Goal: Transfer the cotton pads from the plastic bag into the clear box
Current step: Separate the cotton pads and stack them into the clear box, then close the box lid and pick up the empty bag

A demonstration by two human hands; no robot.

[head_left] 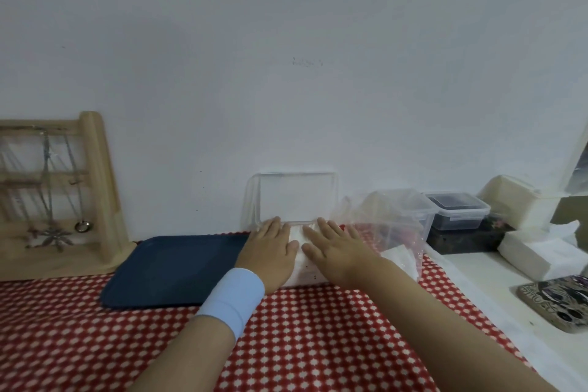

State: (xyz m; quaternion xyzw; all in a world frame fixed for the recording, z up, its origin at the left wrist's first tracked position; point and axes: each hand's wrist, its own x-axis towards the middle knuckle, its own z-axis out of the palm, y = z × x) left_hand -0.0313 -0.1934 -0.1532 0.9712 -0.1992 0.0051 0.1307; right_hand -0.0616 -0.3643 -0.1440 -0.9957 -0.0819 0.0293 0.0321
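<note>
White wall [286,41] fills the background above a table covered with a red-and-white checked cloth [302,328]. At the far left a wooden jewellery stand [95,169] leans at the wall with necklaces [51,232] hanging from its rails. Just beside it lies a dark blue tray [171,267].

At the tray's right edge the left hand [270,251], with a light blue wristband [232,299] on its wrist, lies flat with straight fingers on the white cotton pads [297,234] that fill the clear box [310,275]. The box's transparent lid [297,196] stands upright against the wall. The right hand [337,248] rests beside the left, also flat with fingers extended, pressing the same pads and gripping nothing.

Touching the box on its right, the crumpled plastic bag [391,226] stands open with a few white pads [401,256] inside it. Further right are a lidded container with dark contents [458,210], a white box [515,200], a stack of tissues [541,251], and a phone in a patterned case [553,302] near the table edge.
</note>
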